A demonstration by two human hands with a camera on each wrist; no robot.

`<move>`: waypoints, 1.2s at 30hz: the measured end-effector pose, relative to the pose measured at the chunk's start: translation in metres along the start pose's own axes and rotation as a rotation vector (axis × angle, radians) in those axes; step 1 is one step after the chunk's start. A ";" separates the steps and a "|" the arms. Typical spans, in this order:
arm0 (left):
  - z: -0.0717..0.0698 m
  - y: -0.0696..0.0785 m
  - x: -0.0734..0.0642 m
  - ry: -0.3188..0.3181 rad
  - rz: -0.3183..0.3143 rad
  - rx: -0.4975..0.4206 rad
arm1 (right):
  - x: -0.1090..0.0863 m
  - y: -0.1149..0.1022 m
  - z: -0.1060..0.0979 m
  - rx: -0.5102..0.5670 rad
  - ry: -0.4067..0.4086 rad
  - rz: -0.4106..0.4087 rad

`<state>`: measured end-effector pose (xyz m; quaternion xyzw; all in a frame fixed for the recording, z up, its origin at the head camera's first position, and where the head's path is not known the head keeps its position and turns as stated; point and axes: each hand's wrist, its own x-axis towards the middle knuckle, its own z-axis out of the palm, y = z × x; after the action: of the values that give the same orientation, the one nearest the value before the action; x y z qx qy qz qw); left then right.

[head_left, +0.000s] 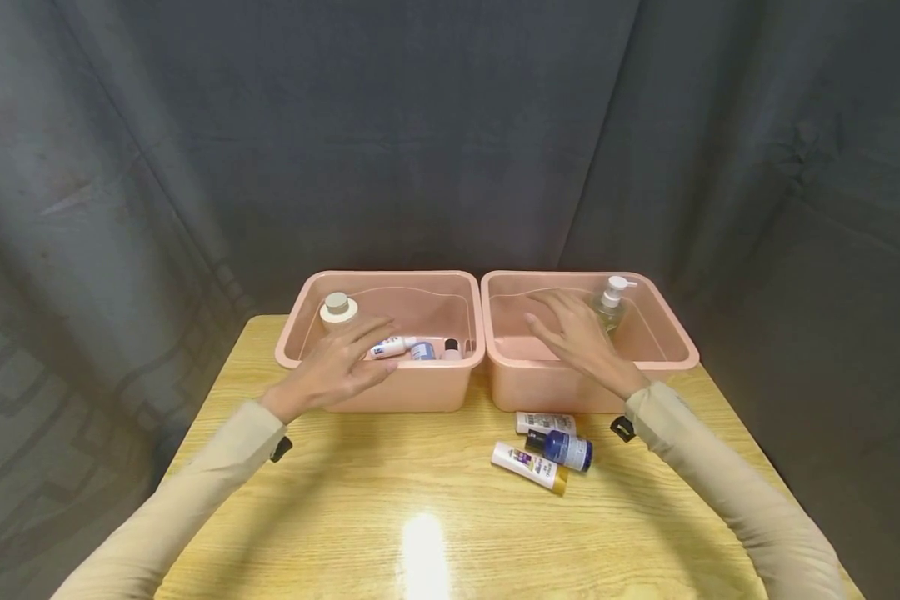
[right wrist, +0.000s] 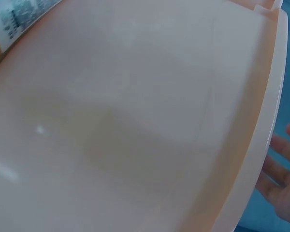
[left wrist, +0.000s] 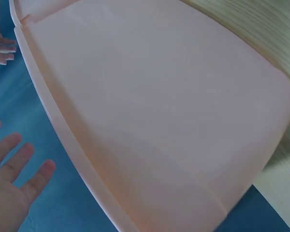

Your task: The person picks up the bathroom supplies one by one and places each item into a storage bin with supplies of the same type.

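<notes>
My left hand [head_left: 337, 367] is over the front left of the left pink bin [head_left: 390, 392], fingers extended and holding nothing. Over the right pink bin [head_left: 555, 392] hovers my right hand [head_left: 576, 335], its fingers spread and also without anything in them. Inside the left bin are a white bottle with a greyish cap [head_left: 337, 310], a white and blue tube [head_left: 392, 347], a blue-labelled container [head_left: 422, 351] and a small black-capped bottle [head_left: 452, 350]. A clear pump bottle [head_left: 610, 312] stands in the right bin, partly behind my right hand. In the left wrist view, my left hand [left wrist: 14, 186] is beyond the bin's rim.
In front of the right bin lie a dark blue bottle [head_left: 566, 450], a white tube with a gold cap [head_left: 528, 467] and another white tube [head_left: 543, 422]. The bins stand side by side on the wooden table [head_left: 330, 500]. Dark curtains [head_left: 390, 133] hang behind and beside it.
</notes>
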<state>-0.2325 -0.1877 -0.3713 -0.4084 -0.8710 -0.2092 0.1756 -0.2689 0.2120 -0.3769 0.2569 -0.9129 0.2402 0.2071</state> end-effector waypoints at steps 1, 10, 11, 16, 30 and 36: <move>0.000 0.001 0.000 -0.001 0.009 0.000 | -0.001 0.001 -0.001 -0.002 0.001 -0.002; 0.005 0.008 0.004 0.007 0.061 -0.031 | -0.015 0.012 -0.004 -0.030 -0.015 0.003; 0.005 0.009 0.004 0.007 0.060 -0.035 | -0.017 0.013 -0.004 -0.031 -0.016 0.008; 0.006 0.016 0.006 -0.021 0.046 -0.057 | -0.024 0.018 -0.007 -0.044 -0.014 0.004; 0.014 0.029 0.013 -0.056 0.090 -0.045 | -0.037 0.033 -0.019 -0.032 -0.044 0.036; 0.018 0.034 0.016 -0.068 0.091 -0.043 | -0.042 0.039 -0.030 -0.085 -0.138 0.094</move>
<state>-0.2184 -0.1487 -0.3716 -0.4583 -0.8522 -0.2057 0.1462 -0.2507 0.2727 -0.3865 0.2208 -0.9454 0.1923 0.1430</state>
